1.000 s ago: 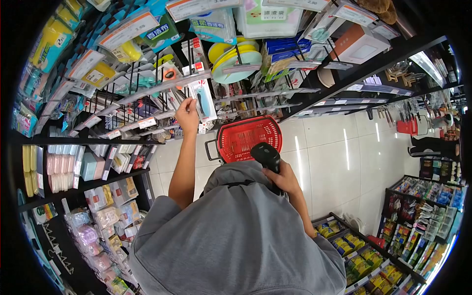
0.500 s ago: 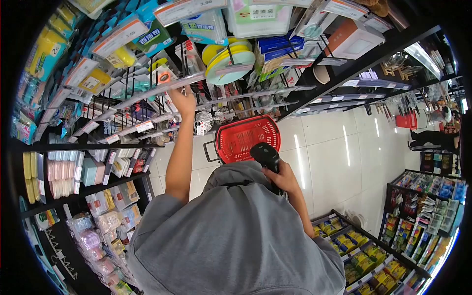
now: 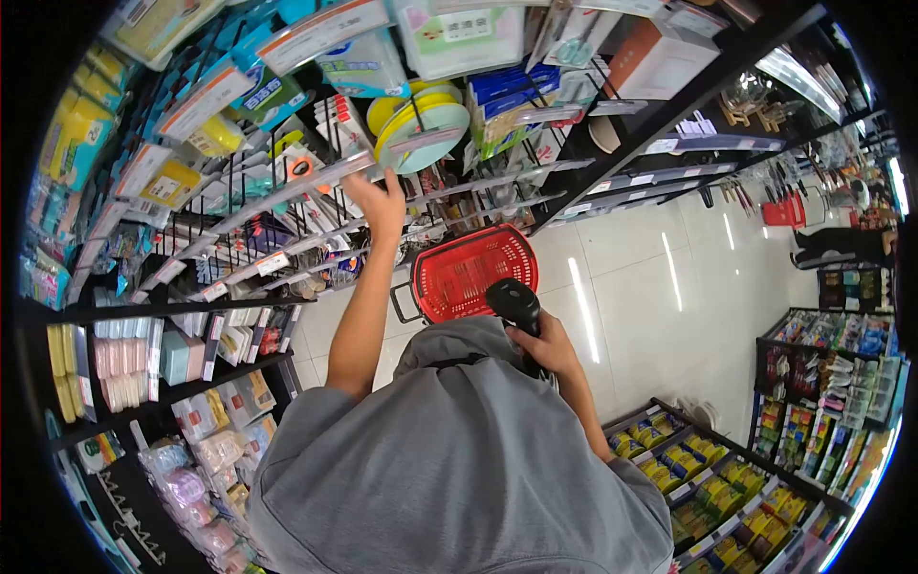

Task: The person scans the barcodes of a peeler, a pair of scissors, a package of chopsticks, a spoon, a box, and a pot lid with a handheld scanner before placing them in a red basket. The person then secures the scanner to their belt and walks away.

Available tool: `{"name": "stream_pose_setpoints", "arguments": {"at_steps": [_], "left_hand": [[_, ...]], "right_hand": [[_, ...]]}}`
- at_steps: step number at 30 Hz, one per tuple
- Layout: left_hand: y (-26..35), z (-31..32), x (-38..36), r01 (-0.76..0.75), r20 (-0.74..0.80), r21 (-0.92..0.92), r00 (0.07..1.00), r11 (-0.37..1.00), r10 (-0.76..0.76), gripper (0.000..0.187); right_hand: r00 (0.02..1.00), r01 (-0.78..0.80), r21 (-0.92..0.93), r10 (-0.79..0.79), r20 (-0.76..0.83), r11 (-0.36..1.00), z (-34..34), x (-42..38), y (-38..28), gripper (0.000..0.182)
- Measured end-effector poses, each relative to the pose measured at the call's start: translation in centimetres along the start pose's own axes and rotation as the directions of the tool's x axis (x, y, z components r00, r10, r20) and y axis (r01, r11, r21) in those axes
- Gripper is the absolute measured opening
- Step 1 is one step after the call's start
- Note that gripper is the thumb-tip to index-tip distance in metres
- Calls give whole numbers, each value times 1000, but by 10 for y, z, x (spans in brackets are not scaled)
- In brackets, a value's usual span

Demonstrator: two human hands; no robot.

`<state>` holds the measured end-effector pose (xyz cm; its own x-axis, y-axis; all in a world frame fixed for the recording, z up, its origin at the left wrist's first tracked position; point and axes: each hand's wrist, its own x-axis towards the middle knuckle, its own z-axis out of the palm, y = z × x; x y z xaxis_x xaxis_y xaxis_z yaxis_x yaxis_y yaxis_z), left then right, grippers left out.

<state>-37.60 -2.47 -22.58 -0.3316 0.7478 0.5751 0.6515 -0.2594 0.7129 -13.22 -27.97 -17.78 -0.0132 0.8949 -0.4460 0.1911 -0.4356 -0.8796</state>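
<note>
My left hand point(image 3: 381, 203) reaches up to the rack of hanging goods, with thumb and fingers apart and nothing in it. Its fingertips are right at the clear price-label strip point(image 3: 337, 170), just below the round yellow and pale green discs point(image 3: 432, 140). White packets with red print point(image 3: 342, 122) hang behind that strip, and an orange round item point(image 3: 299, 167) is to the left. Low on the right, my right hand point(image 3: 547, 346) is wrapped round the grip of a black handheld barcode scanner point(image 3: 514, 302).
A red shopping basket point(image 3: 475, 277) sits on the tiled floor point(image 3: 631, 287) ahead of me. Shelves of boxes point(image 3: 124, 359) stand at left. Yellow packets point(image 3: 684, 459) fill a low display at lower right. A person in dark clothes point(image 3: 846, 246) is far right.
My left hand has moved right and a little down, from beside the orange item to below the discs, and its fingers have spread. My right hand keeps hold of the scanner.
</note>
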Motion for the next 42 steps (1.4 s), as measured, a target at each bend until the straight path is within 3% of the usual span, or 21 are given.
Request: {"name": "stream_pose_setpoints", "arguments": {"at_steps": [2, 4, 5, 8, 9, 14, 16, 17, 20, 21, 26, 28, 30, 32, 34, 36, 37, 38, 40, 42], "left_hand": [[10, 0, -25, 14, -90, -24, 996, 1000, -16, 47], [14, 2, -55, 44, 72, 8, 996, 999, -45, 40], [10, 9, -69, -2, 146, -43, 989, 999, 8, 36], [30, 32, -78, 53, 391, -249, 919, 967, 50, 26], [42, 40, -71, 35, 392, -253, 917, 967, 70, 26], [66, 97, -21, -36, 418, -113, 905, 993, 80, 40], [73, 113, -5, -41, 503, -34, 863, 999, 53, 47], [67, 125, -5, -15, 497, -56, 867, 998, 41, 42], [77, 127, -15, 85, 522, -57, 852, 995, -42, 36], [76, 128, -26, -29, 406, -160, 909, 987, 93, 30], [112, 81, -47, -13, 433, -170, 897, 985, 86, 22], [113, 71, -56, 114, 439, -314, 898, 942, 38, 24], [110, 61, -66, 113, 484, -273, 874, 955, 35, 20], [100, 51, -79, 277, 644, -272, 764, 921, -40, 14], [66, 48, -98, 255, 661, -214, 748, 943, -53, 12], [54, 31, -105, 699, 821, -406, 562, 588, -101, 12], [32, 28, -108, 846, 895, -303, 410, 438, -173, 15], [12, 29, -114, 854, 892, -286, 403, 435, -204, 15], [8, 9, -112, 965, 956, -248, 258, -86, 141, 15], [39, -14, -98, 890, 887, -96, 280, -445, 368, 20]], "right_hand": [[1000, -13, 18, 13, -18, 1000, -1, -4, -2, 28], [1000, 0, -6, 0, -19, 1000, -3, -7, -7, 32], [999, 1, -2, -1, -36, 1000, -5, -7, -5, 32], [999, -14, 41, 15, -36, 999, -9, -12, 0, 37], [999, -29, 36, 31, -32, 999, -12, -14, -1, 37], [998, -47, 17, 48, -43, 999, -20, -19, 14, 37], [997, -27, 35, 30, -74, 999, -23, -23, 17, 36], [996, -26, 40, 29, -82, 999, -25, -24, 17, 36], [991, -65, 70, 73, -114, 995, -30, -33, 18, 36], [989, -63, 86, 74, -129, 994, -32, -35, 18, 35], [980, -103, 83, 115, -163, 991, -38, -38, 29, 34], [981, -65, 133, 88, -171, 989, -37, -38, 31, 32], [983, -70, 141, 92, -159, 988, -39, -36, 26, 31], [980, -96, 135, 117, -161, 986, -40, -37, 18, 30], [980, -114, 140, 134, -147, 984, -43, -39, 6, 27], [995, -72, 326, 91, -44, 943, -48, -43, 14, 26], [999, -49, 427, 34, 41, 903, -53, -47, 14, 27], [988, -71, 408, 7, 155, 910, -61, -52, 12, 27], [964, -16, 511, -123, 236, 859, -64, -57, 5, 30], [944, -23, 524, -153, 291, 851, -66, -60, -2, 34]]}}
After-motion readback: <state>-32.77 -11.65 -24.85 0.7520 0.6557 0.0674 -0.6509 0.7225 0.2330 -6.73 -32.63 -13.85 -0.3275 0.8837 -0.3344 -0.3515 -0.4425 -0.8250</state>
